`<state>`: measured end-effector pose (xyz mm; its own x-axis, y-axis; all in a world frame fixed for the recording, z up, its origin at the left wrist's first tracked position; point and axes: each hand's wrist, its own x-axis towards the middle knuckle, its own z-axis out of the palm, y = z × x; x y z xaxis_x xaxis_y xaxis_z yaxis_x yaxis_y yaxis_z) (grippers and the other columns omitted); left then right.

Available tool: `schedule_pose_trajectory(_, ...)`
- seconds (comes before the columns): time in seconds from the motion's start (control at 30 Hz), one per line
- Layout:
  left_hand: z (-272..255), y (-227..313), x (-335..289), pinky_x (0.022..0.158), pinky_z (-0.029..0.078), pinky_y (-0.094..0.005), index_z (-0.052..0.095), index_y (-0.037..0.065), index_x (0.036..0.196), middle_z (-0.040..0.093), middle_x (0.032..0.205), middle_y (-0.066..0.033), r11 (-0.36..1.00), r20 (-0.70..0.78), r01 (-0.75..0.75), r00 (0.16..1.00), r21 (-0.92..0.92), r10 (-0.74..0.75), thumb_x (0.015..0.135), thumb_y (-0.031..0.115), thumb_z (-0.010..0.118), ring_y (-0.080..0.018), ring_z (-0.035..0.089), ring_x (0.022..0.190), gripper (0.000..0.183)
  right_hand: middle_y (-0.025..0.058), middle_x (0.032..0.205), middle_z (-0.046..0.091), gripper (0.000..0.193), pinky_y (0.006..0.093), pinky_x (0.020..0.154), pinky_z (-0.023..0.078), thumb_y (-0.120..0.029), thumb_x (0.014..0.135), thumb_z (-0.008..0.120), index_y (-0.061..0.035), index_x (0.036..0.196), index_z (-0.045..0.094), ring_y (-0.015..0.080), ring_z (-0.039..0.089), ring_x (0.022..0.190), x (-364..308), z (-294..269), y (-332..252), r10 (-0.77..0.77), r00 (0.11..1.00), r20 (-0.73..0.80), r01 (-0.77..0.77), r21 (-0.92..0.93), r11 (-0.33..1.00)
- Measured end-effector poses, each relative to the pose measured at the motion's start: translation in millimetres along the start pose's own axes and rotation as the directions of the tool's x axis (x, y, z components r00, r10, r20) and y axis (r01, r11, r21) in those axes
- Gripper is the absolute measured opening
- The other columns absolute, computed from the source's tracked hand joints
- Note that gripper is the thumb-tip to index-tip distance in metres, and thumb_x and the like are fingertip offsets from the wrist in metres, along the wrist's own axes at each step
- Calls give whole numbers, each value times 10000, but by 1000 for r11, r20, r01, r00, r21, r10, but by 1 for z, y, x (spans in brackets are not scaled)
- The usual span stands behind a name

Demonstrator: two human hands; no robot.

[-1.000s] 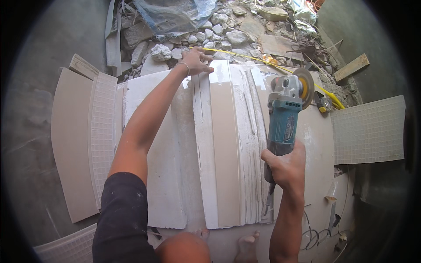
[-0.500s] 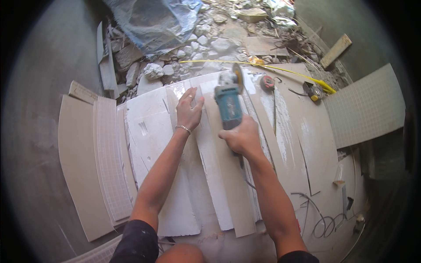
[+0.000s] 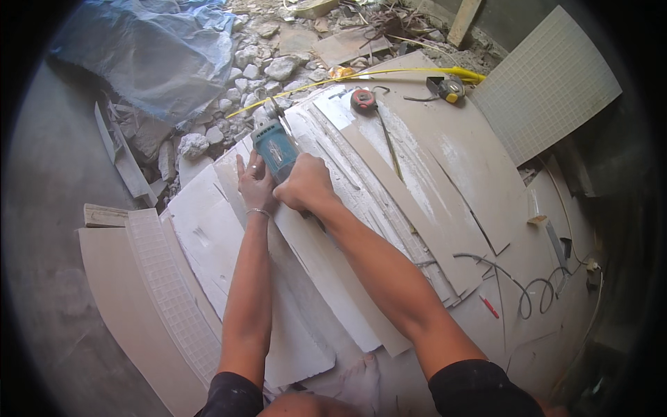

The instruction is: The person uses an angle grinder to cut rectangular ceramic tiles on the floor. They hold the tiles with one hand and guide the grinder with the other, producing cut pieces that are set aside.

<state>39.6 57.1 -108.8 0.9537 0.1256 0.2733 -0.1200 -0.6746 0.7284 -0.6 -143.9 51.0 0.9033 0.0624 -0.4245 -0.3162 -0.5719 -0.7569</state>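
My right hand (image 3: 306, 184) grips a teal angle grinder (image 3: 276, 149) by its rear body. The grinder's disc (image 3: 273, 108) is at the far end of a narrow beige tile strip (image 3: 333, 278). Close beside the tool, my left hand (image 3: 256, 184) rests on the tile pieces with its fingers apart and holds nothing. Whether its thumb touches the grinder, I cannot tell. Beneath both arms lie several long tile pieces with whitish surfaces, including a wide white piece (image 3: 198, 233) to the left.
Rubble (image 3: 281, 67) and a blue tarp (image 3: 160, 62) lie beyond the tiles. A red tape measure (image 3: 363, 101), a yellow-black one (image 3: 450, 90) and a red marker (image 3: 490, 306) sit right. A grey cable (image 3: 511, 274) curls there. A gridded tile (image 3: 549, 83) leans at far right.
My view has swung right, so the scene sits further left. The grinder has moved leftward and nearer to my left hand, over the tile strip's far end.
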Motion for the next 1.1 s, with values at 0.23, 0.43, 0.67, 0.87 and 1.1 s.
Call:
schedule_pose_trajectory(0.23, 4, -4, 1, 1330, 398, -462, 749, 88, 1454, 493, 1743, -95, 984, 49, 36, 998, -172, -28, 1031, 129, 718, -421, 131, 1714, 426, 317, 1183, 780, 598, 410, 999, 642, -207, 713, 891, 128, 1179, 721, 409, 793, 1143, 1, 8, 1, 4, 999, -41, -4, -2, 1000)
schedule_pose_trajectory(0.43, 7, -15, 5, 1324, 405, -469, 743, 35, 1440, 498, 1737, -112, 950, 62, 63, 997, -307, -46, 1041, 109, 704, -429, 160, 1707, 408, 311, 1206, 774, 623, 404, 1008, 640, -206, 711, 896, 116, 1210, 706, 401, 788, 1170, 0, 8, 0, 1, 999, -42, -1, -13, 1000)
schedule_pose_trajectory(0.67, 3, -24, 8, 1330, 391, -462, 720, -21, 1440, 497, 1739, -105, 984, 88, 18, 996, -176, -2, 1042, 72, 709, -378, 169, 1712, 409, 273, 1278, 773, 556, 404, 1057, 632, -179, 710, 944, 60, 1181, 769, 385, 768, 1231, -1, 8, -4, 56, 998, -22, -56, 2, 998)
schedule_pose_trajectory(0.87, 6, -25, 5, 1360, 333, -467, 767, 20, 1394, 520, 1723, -101, 946, 73, 66, 996, -316, -45, 1035, 83, 719, -407, 117, 1718, 368, 264, 1288, 773, 561, 405, 1060, 632, -186, 720, 947, 47, 1199, 771, 375, 769, 1234, -2, 6, -6, 64, 998, -17, -64, 3, 998)
schedule_pose_trajectory(1.1, 8, -33, 8, 1366, 321, -449, 758, 5, 1403, 527, 1722, -75, 935, 96, 70, 995, -347, -39, 1040, 87, 714, -391, 133, 1719, 375, 260, 1298, 772, 569, 407, 1058, 632, -185, 723, 949, 47, 1209, 767, 375, 767, 1238, 0, 7, -7, 67, 997, -23, -67, 2, 998)
